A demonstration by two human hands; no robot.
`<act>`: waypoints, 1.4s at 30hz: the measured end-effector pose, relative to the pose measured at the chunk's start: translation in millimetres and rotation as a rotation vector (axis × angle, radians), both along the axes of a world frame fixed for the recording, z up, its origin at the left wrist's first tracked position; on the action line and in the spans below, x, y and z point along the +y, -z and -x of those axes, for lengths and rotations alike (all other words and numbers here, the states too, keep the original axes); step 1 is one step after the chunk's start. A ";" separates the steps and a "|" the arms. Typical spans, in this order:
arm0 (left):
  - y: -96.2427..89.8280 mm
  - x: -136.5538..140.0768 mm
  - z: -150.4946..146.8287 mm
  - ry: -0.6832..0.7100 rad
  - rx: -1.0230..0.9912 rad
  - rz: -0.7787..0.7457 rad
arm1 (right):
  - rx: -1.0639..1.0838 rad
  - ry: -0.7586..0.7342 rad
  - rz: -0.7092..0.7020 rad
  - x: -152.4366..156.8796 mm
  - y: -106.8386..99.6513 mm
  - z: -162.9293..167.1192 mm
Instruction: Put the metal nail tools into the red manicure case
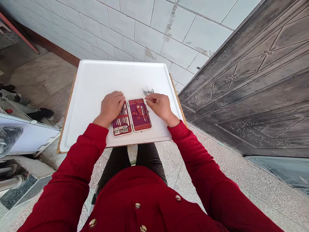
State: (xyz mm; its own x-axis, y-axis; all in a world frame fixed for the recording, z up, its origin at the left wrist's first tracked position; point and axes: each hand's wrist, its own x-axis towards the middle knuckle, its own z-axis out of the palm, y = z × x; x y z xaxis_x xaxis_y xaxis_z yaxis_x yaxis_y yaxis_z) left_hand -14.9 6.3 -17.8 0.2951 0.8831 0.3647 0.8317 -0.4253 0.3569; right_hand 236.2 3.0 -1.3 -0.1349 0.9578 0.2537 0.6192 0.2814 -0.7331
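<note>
On the white table (101, 75), an open case (141, 127) is lying with its two halves spread side by side. In the case's left half, slim metal tools (123, 120) are standing in a row under a red strap, and nail clippers (120, 129) are lying along the edge nearest the person. In its right half, a red rounded piece (139, 109) and a few thin tools (144, 112) are sitting against the purple lining.

Over the case's far left corner, the left hand (112, 104) is resting with its fingers close together; I cannot tell whether it is gripping anything. Just beside the case's far right corner, the right hand (159, 104) is keeping its thumb and forefinger in a narrow pinch; whether something small is sitting between them, I cannot tell. Beyond that corner of the case, loose metal tools (148, 92) are lying near the right fingertips. Beyond the case and table, a tiled wall (140, 29) is rising.
</note>
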 end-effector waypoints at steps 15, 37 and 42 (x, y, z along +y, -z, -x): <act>-4.1 -1.4 1.5 0.001 0.003 -0.002 | 0.076 0.274 -0.020 17.6 -9.4 -30.5; -3.4 -1.2 1.5 0.022 0.000 -0.019 | -0.460 0.197 0.010 50.0 0.2 -4.9; -2.9 -1.1 1.7 0.018 0.001 -0.016 | -0.483 0.194 0.062 54.2 -0.1 1.4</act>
State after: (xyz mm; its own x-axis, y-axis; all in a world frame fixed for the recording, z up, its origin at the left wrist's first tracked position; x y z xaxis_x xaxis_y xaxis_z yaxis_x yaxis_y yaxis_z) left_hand -16.6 5.2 -14.8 0.3114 0.8716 0.3786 0.8243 -0.4459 0.3487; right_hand 234.8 57.2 -1.2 -0.0414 0.9881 0.1484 0.9272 0.0933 -0.3627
